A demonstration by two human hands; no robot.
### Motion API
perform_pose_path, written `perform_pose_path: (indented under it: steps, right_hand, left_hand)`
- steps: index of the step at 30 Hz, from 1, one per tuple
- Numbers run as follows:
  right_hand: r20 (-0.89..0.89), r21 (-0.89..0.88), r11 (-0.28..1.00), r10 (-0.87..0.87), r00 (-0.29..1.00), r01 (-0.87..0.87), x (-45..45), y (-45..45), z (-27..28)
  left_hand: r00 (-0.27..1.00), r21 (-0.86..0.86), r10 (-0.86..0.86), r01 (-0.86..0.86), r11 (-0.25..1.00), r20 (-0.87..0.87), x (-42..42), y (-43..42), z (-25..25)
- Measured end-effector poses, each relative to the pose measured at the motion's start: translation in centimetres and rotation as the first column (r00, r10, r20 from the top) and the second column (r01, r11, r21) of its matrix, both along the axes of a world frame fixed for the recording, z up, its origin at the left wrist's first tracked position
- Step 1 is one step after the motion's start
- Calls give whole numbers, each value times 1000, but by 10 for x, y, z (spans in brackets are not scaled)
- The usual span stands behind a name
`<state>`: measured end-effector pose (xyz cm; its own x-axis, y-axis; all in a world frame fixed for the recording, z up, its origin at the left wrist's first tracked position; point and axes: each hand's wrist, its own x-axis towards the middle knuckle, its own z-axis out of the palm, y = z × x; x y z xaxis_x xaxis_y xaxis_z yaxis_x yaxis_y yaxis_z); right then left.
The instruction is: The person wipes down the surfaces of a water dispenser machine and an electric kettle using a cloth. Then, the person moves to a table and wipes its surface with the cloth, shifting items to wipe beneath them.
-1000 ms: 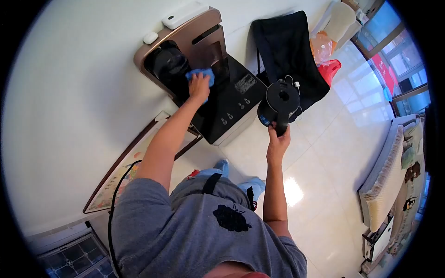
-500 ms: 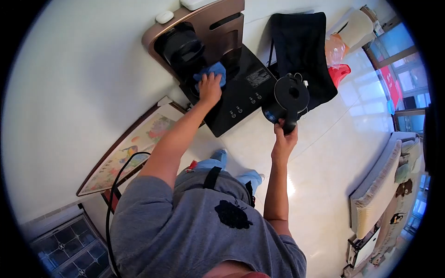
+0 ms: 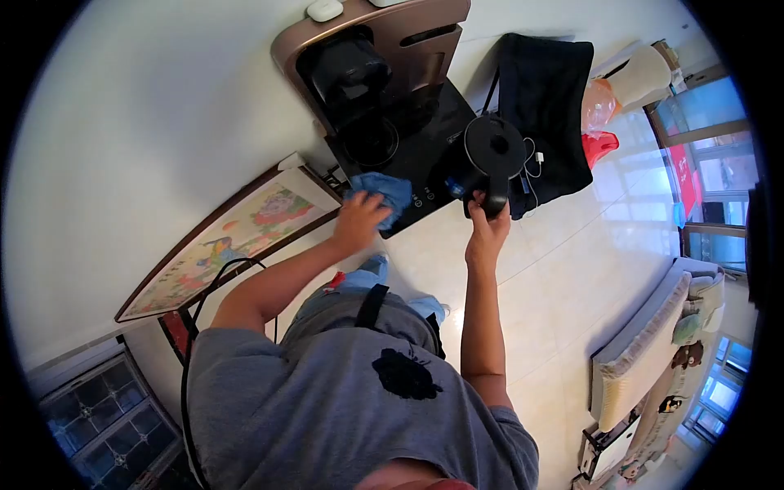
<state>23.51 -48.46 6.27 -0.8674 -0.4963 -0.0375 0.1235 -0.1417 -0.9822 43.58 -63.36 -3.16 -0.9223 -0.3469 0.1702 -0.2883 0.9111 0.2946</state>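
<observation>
Though crumpled, cloth (image 3: 394, 190) in left hand (image 3: 359, 220).

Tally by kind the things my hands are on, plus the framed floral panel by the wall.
Kettles: 1, black kettle, handle in the right hand
Cloths: 1, blue cloth, under the left hand
Framed panels: 1, floral panel
Total: 3
</observation>
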Motion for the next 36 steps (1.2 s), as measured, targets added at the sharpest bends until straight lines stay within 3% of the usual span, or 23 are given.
perform_pose_path:
  steps: [2, 4, 7, 11, 15, 18, 21, 24, 27, 31, 36]
  right_hand:
    - [13, -57, 998, 26, 1000, -25, -5, -12, -5]
    - [2, -78, 997, 25, 1000, -25, -12, -29, -14]
    - [26, -128, 991, 31, 999, -27, -23, -61, -24]
    - [-41, -197, 979, 37, 998, -45, -34, -110, -27]
    - [-99, -197, 980, 14, 995, -34, -45, -150, -37]
    - [-113, -164, 987, -14, 994, -5, -48, -172, -50]
    - [-119, -124, 992, -36, 992, 21, -44, -184, -65]
    - [-260, 0, 997, -80, 962, 83, -38, -193, -78]
    - [-201, -82, 993, -96, 975, 81, -28, -199, -81]
    - [-245, 74, 987, -119, 962, 141, -16, -209, -78]
    - [-226, 74, 991, -91, 970, 111, -13, -203, -75]
  left_hand:
    - [998, -31, 57, -58, 998, -19, 5, -29, -4]
    - [970, -46, 225, -230, 972, -87, 0, -57, -1]
    - [955, -91, 292, -295, 951, -43, -24, -73, 6]
    - [968, -176, 236, -247, 953, -80, -42, -48, -4]
    - [999, -63, -17, 20, 998, 43, -36, 7, -5]
    - [996, 61, -92, 91, 994, 15, -22, 27, 5]
    - [999, 105, -34, 36, 994, -22, -1, 23, 2]
    - [1000, 90, 5, -6, 996, 9, 16, 12, 6]
    - [999, 101, 0, 5, 995, -48, 17, 6, 9]
    - [999, 103, 21, -17, 995, -29, 8, 7, 14]
    - [995, 68, 88, -85, 994, -38, -19, 5, 7]
